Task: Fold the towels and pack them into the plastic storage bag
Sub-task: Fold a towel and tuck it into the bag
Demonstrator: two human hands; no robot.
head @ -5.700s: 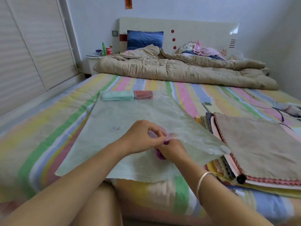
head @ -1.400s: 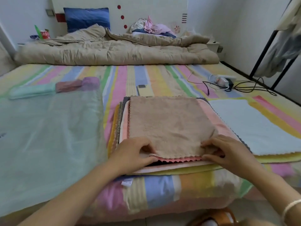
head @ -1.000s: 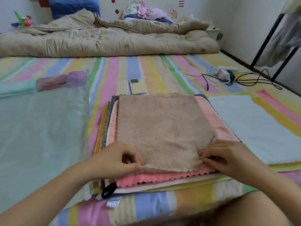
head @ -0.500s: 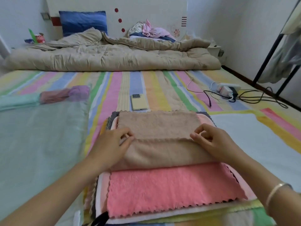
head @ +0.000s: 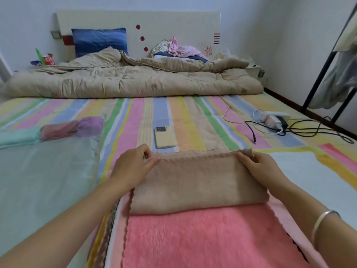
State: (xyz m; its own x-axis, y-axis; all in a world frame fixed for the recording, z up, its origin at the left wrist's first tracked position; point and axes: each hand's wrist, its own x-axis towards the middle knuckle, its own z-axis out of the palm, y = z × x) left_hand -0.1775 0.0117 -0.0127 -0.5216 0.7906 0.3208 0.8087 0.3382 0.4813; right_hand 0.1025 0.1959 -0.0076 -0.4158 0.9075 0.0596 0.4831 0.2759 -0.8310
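The tan fleecy towel [head: 197,182] lies folded in half on top of the coral-pink fleecy towel [head: 202,238], which tops a stack of flat towels [head: 110,219] at the near edge of the striped bedsheet [head: 173,113]. The left hand [head: 135,167] pinches the towel's far left corner between thumb and fingers, and the right hand [head: 260,169] pinches the far right corner. The translucent plastic storage bag [head: 44,180] lies flat to the left, with rolled towels showing through its far end. The likely trouble is that the plush layers slide apart if either corner is let go unevenly, which would skew the next fold. A pull could also drag the pink towel beneath out of line.
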